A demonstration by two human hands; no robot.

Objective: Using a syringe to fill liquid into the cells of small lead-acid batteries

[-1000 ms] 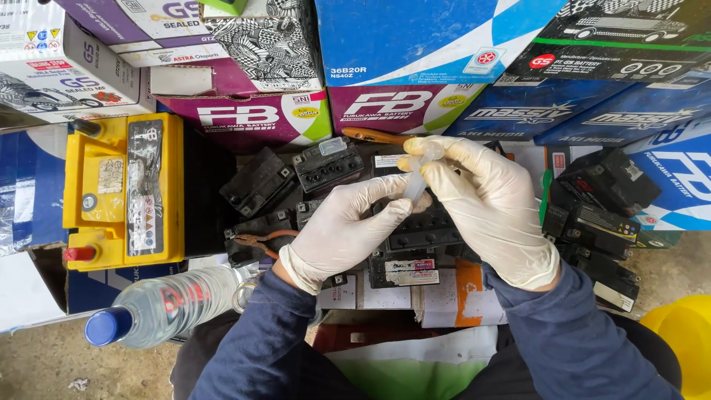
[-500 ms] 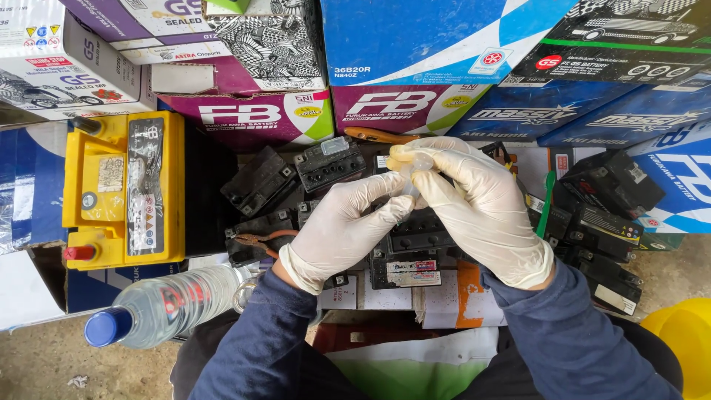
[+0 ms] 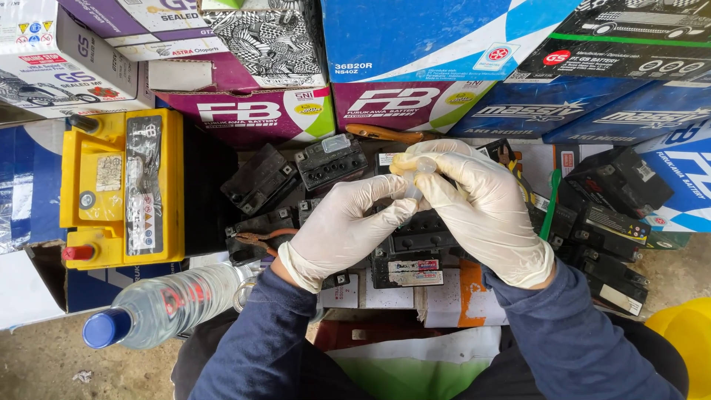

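Left hand (image 3: 344,233) and right hand (image 3: 478,211), gloved, both pinched on small clear tube (image 3: 415,181) above black batteries (image 3: 326,163); bottle (image 3: 167,304) near left.

One yellow battery (image 3: 122,189), one clear plastic bottle (image 3: 159,305), one pair of pliers (image 3: 259,238), two gloved hands.

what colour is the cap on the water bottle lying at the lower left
Blue. The bottle cap is plain blue on the clear plastic bottle; the head view shows it.
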